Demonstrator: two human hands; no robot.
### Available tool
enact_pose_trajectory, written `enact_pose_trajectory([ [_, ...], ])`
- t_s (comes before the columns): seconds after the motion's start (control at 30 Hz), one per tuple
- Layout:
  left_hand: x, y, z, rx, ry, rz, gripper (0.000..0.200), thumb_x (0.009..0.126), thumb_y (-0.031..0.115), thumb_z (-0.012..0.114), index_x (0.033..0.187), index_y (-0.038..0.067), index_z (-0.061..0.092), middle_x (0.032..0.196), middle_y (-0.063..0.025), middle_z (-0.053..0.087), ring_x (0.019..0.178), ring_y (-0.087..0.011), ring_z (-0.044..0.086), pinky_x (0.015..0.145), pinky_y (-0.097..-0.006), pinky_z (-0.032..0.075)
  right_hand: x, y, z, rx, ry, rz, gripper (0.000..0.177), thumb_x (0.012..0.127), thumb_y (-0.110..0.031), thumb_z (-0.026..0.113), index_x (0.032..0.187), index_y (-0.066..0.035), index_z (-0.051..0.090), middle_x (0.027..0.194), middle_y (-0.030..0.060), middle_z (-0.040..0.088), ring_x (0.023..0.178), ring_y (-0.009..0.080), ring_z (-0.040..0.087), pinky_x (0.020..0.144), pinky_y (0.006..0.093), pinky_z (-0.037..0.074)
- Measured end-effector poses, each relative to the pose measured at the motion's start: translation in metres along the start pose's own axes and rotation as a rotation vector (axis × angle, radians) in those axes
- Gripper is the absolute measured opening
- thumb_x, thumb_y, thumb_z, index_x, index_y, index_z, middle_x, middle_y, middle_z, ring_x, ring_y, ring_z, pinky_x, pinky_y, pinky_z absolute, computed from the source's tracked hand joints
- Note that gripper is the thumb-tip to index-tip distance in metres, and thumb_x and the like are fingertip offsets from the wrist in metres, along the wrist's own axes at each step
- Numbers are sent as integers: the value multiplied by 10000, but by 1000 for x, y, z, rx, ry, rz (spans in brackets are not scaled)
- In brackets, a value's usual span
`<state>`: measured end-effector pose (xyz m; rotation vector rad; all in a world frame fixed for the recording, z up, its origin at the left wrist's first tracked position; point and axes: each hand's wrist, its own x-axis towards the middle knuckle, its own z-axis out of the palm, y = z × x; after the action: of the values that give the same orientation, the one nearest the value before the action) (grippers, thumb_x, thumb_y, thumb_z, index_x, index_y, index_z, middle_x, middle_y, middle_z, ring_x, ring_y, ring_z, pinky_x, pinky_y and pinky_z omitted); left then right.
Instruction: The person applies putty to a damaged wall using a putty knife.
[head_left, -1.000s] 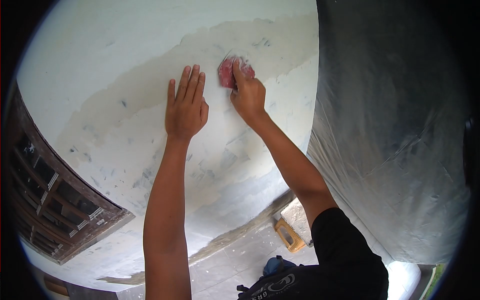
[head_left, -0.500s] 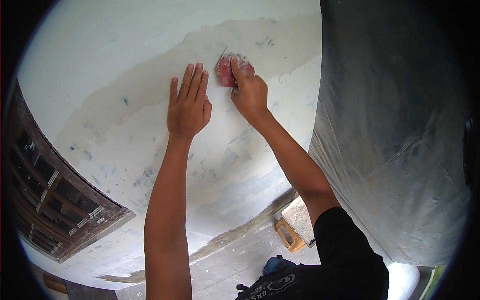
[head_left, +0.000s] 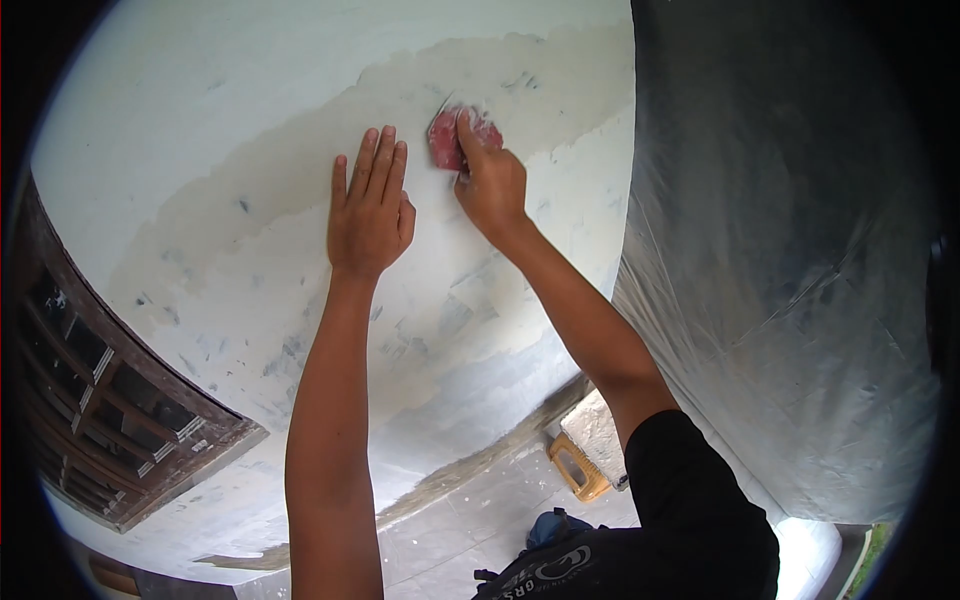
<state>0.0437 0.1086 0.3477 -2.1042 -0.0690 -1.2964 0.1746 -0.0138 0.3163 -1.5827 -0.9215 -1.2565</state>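
My left hand [head_left: 368,215] lies flat on the pale, patchy wall [head_left: 470,340], its fingers stretched upward and holding nothing. To its right, my right hand [head_left: 495,185] grips a red putty scraper [head_left: 447,140] smeared with white, one finger extended along its face. The scraper is against the wall, over a beige band of filler [head_left: 330,125] that slants across the surface. Part of the scraper is hidden behind my fingers. Dark scuffs and grey patches mark the wall below both hands.
A brown window frame with a grille [head_left: 130,400] is at the left. Translucent plastic sheeting [head_left: 780,270] hangs at the right. Below, a yellow-handled tool [head_left: 578,468] and a white-crusted board [head_left: 597,435] lie by the wall's foot on grey floor tiles [head_left: 440,545].
The whole view has shifted slightly, so the wall and both hands appear a little further left. Against the wall, the hands and scraper keep nearly the same place.
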Motion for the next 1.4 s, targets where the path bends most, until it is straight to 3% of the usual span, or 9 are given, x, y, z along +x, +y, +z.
enact_pose_trajectory([
  [0.23,1,-1,-1,-93,8,1,553,867,119,484,1418,66,491,1550,-60,400,1462,-213,324,1189,-508,217,-106,-20,-12,210,-173,-30,786,579,71,672,1352,-10,554,720,147,636,567,315,557,563,376,481],
  [0.43,0,0,0,-4,6,5,533,868,176,480,1392,91,531,1550,-33,407,1465,-174,315,1211,-460,178,-7,16,-9,31,111,5,748,598,61,668,1335,19,546,658,128,598,571,311,536,592,398,448],
  [0.7,1,0,-1,-92,8,-6,551,868,131,488,1416,69,492,1548,-56,402,1464,-207,318,1193,-506,209,-106,-23,-14,57,-301,25,848,557,71,683,1385,-18,525,710,134,623,596,316,580,600,387,482],
  [0.83,-1,0,-1,-100,0,-4,553,868,131,488,1417,70,491,1548,-55,402,1464,-207,317,1194,-504,211,-53,-1,-18,29,-62,71,822,563,64,677,1368,-24,537,701,141,619,595,328,562,605,407,470],
  [0.9,0,0,0,-88,12,0,551,870,132,489,1417,69,492,1549,-54,401,1462,-209,321,1192,-503,215,-14,14,-17,-46,31,79,758,639,80,677,1376,-13,525,734,164,634,601,321,578,583,399,486],
  [1.0,0,0,-1,-79,9,1,549,874,135,489,1419,68,491,1549,-54,401,1460,-210,325,1191,-503,218,-2,25,-8,-72,-29,92,792,630,75,680,1396,-8,497,727,165,629,602,334,579,581,407,487],
  [1.13,0,0,0,-80,20,0,544,876,135,489,1416,67,493,1546,-55,405,1460,-210,325,1190,-502,219,-76,15,0,-41,-183,45,863,598,68,673,1428,4,444,717,165,631,610,350,586,571,415,484],
  [1.23,0,-1,-1,-93,11,-1,542,873,129,490,1411,66,497,1542,-56,412,1460,-210,326,1189,-502,221,-127,-8,-20,63,-300,71,836,569,83,657,1388,-28,529,742,162,646,569,343,562,558,404,480],
  [1.4,0,1,-2,-90,21,-3,540,871,121,486,1408,70,502,1536,-52,421,1457,-206,332,1191,-493,220,-55,8,-23,55,-7,88,811,601,85,657,1392,-32,526,738,178,641,571,328,558,575,391,491],
])
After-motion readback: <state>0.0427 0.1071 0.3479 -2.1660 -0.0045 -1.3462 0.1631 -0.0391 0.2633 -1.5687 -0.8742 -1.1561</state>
